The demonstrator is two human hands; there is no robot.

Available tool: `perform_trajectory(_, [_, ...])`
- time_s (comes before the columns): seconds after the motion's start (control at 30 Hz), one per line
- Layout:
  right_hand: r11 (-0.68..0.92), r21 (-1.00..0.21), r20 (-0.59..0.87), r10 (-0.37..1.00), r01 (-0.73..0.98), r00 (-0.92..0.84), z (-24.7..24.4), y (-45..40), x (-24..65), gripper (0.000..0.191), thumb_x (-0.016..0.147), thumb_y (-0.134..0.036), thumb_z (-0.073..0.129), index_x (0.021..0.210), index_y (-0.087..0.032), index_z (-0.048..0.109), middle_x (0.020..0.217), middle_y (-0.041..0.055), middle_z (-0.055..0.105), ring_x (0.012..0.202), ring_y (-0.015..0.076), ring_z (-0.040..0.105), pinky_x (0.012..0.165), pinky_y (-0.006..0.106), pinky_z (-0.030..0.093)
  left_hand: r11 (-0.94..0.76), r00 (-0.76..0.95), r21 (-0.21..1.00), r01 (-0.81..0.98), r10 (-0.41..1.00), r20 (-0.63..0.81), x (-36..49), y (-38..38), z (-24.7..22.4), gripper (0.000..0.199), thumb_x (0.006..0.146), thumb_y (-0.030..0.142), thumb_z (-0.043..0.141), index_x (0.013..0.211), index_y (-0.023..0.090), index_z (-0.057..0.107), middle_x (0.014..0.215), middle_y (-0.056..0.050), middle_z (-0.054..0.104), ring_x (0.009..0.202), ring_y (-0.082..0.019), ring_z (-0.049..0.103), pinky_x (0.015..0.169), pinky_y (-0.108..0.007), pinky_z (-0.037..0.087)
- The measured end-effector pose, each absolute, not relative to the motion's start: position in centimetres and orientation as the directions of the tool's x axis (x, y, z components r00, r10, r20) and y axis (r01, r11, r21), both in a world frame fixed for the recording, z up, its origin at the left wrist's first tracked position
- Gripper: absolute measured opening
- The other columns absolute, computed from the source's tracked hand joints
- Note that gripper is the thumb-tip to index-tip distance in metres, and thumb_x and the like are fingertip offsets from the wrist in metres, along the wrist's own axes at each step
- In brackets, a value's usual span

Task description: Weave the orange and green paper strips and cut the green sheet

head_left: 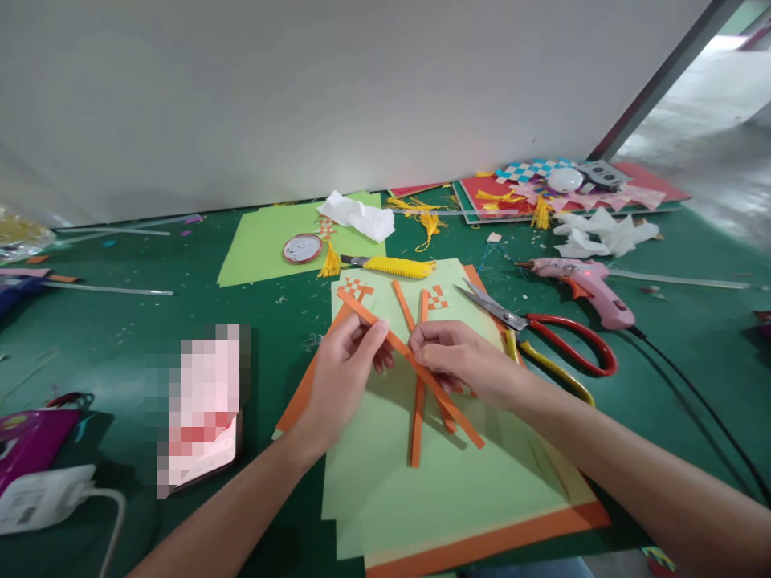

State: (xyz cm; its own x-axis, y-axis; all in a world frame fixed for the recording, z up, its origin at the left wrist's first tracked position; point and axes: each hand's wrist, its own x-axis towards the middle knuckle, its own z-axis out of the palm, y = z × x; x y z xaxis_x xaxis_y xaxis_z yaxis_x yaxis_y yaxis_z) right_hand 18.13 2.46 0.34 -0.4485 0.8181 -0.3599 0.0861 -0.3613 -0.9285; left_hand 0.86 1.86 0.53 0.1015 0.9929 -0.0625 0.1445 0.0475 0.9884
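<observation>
An orange paper strip runs slantwise between my hands, above a stack of pale green paper. My left hand pinches it near its upper left end, thumb on top. Further along, the fingertips of my right hand are closed on the same strip. Below it, a second orange strip and a third strip lie crossed on the green sheet. Small orange-and-white woven paper pieces rest on the sheet, partly hidden near my right hand.
Scissors and a pink glue gun lie to the right. Beyond the paper are a yellow utility knife, a round tin and crumpled tissue. A phone lies left; a white wall stands behind.
</observation>
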Motion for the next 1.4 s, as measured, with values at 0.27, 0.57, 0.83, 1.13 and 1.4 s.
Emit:
perform_trajectory(0.27, [-0.361, -0.929, -0.362, 0.831, 0.087, -0.421, 0.01, 2.50, 18.20, 0.008, 0.075, -0.022, 0.051, 0.068, -0.018, 0.051, 0.054, -0.0057, 0.046, 0.042, 0.0050, 0.039, 0.039, 0.018, 0.027, 0.101, 0.255, 0.975, 0.196, 0.955, -0.150, 1.02, 1.53, 0.51, 0.029, 0.087, 0.039, 0.061, 0.069, 0.017, 0.056, 0.061, 0.003, 0.058, 0.058, -0.011, 0.057, 0.056, -0.021, 0.042])
perform_trajectory(0.57, [-0.366, -0.925, -0.371, 0.820, 0.100, -0.435, 0.12, 2.48, 18.24, 0.007, 0.072, -0.022, 0.051, 0.066, -0.018, 0.050, 0.052, -0.0062, 0.043, 0.042, 0.0055, 0.039, 0.040, 0.020, 0.027, 0.097, 0.220, 0.980, 0.171, 0.966, -0.134, 0.87, 1.88, 0.59, 0.026, 0.088, 0.036, 0.060, 0.070, 0.017, 0.060, 0.061, 0.003, 0.059, 0.058, -0.009, 0.056, 0.057, -0.019, 0.043])
perform_trajectory(0.83, [-0.351, -0.930, -0.361, 0.824, 0.106, -0.437, 0.16, 2.68, 18.16, 0.008, 0.072, -0.022, 0.051, 0.066, -0.018, 0.050, 0.050, -0.0070, 0.040, 0.041, 0.0056, 0.037, 0.040, 0.020, 0.026, 0.102, 0.164, 0.981, 0.163, 0.978, -0.129, 0.52, 2.26, 0.20, 0.028, 0.089, 0.037, 0.059, 0.069, 0.017, 0.059, 0.061, 0.003, 0.058, 0.059, -0.011, 0.055, 0.059, -0.021, 0.043])
perform_trajectory(1.13, [-0.348, -0.934, -0.347, 0.835, 0.077, -0.427, -0.23, 2.63, 18.40, 0.010, 0.076, -0.024, 0.052, 0.068, -0.019, 0.050, 0.053, -0.0059, 0.043, 0.044, 0.0063, 0.037, 0.041, 0.022, 0.023, 0.073, 0.282, 0.980, 0.185, 0.951, -0.124, 0.79, 1.96, 0.46, 0.027, 0.090, 0.037, 0.058, 0.072, 0.017, 0.059, 0.064, 0.003, 0.057, 0.061, -0.011, 0.054, 0.059, -0.022, 0.042])
perform_trajectory(1.4, [-0.362, -0.931, -0.341, 0.813, 0.049, -0.471, -0.12, 2.57, 18.47, 0.006, 0.073, -0.021, 0.050, 0.067, -0.019, 0.048, 0.053, -0.0070, 0.039, 0.043, 0.0056, 0.034, 0.042, 0.023, 0.020, 0.021, 0.166, 0.987, 0.160, 0.985, -0.048, 0.41, 2.13, 0.41, 0.030, 0.092, 0.036, 0.055, 0.068, 0.018, 0.056, 0.062, 0.002, 0.057, 0.059, -0.012, 0.054, 0.058, -0.023, 0.044])
